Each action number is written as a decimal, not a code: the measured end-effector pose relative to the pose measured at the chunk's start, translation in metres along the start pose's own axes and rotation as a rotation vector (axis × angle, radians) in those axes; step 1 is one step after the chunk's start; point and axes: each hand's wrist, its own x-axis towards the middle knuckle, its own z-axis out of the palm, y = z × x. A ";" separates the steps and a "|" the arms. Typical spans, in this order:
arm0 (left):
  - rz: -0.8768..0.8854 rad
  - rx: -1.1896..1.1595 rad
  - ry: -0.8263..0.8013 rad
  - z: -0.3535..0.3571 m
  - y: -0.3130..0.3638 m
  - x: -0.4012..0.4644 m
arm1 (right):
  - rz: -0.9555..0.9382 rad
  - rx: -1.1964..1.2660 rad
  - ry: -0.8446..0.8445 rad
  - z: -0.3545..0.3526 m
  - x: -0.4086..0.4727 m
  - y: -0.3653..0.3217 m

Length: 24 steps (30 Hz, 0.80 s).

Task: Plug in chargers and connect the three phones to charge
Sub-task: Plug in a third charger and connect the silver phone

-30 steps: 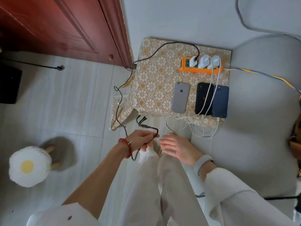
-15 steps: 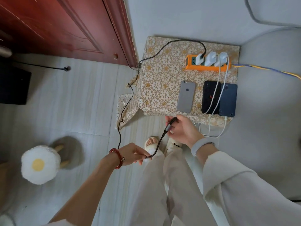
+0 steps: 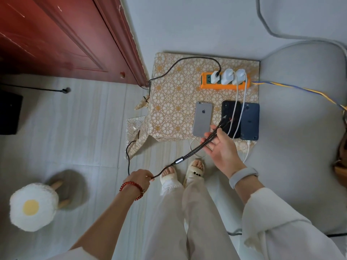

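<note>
Three phones lie face down on a small table with a patterned cloth (image 3: 174,94): a silver phone (image 3: 202,119), a black phone (image 3: 230,119) and a dark blue phone (image 3: 249,121). An orange power strip (image 3: 225,85) behind them carries three white chargers (image 3: 227,76). Two white cables (image 3: 238,102) run over the black and blue phones. A black multi-head cable (image 3: 189,154) comes from the left charger. My left hand (image 3: 139,178) grips it low. My right hand (image 3: 220,147) holds its split ends, palm up, just in front of the silver phone.
A red-brown door (image 3: 65,38) stands at the left. A fried-egg stool (image 3: 32,206) sits on the tiled floor at lower left. A grey sofa cushion (image 3: 300,137) borders the table on the right. My slippered feet (image 3: 183,171) stand in front of the table.
My right hand has taken the black cable's ends and lifted them toward the silver phone, fanning them over the palm. My left hand slid lower along the cable.
</note>
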 end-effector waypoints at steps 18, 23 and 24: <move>0.356 -0.898 0.147 -0.042 0.118 -0.022 | -0.099 -0.622 -0.188 0.012 -0.027 -0.002; 0.427 -0.949 0.146 -0.056 0.137 -0.030 | -0.061 -0.653 -0.203 0.011 -0.024 -0.004; 0.433 -0.903 0.137 -0.056 0.137 -0.030 | -0.056 -0.672 -0.203 0.012 -0.023 -0.005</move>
